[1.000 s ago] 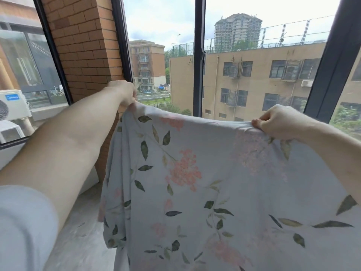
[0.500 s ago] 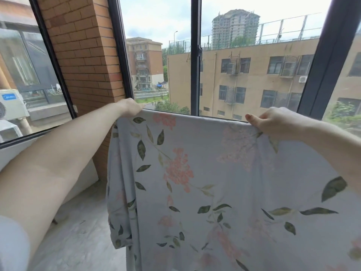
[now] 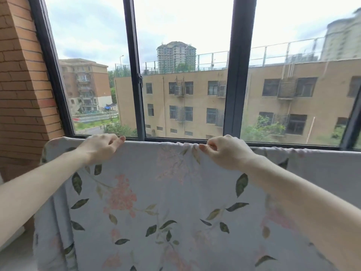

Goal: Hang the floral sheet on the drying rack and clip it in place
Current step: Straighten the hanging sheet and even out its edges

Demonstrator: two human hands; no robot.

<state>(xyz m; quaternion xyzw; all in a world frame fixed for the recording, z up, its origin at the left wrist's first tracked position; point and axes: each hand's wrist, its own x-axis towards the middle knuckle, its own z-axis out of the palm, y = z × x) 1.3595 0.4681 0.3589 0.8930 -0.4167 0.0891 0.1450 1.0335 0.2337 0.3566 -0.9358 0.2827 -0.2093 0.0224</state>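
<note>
The floral sheet (image 3: 172,202), pale lilac with pink blossoms and dark green leaves, hangs in front of me, its top edge stretched level just below the window sill. My left hand (image 3: 99,148) pinches that top edge left of centre. My right hand (image 3: 228,151) pinches it right of centre, and the cloth bunches into small folds at its fingertips. The sheet runs on past both hands to the left and right. The drying rack is hidden behind the cloth; I see no clips.
A dark-framed window (image 3: 136,75) fills the wall ahead, with buildings outside. A brick pillar (image 3: 23,85) stands at the left. A strip of pale floor (image 3: 13,255) shows at the lower left beside the hanging sheet.
Both hands have moved closer together along the top edge and lowered it to sill height. The view has turned right, off the side window at the left.
</note>
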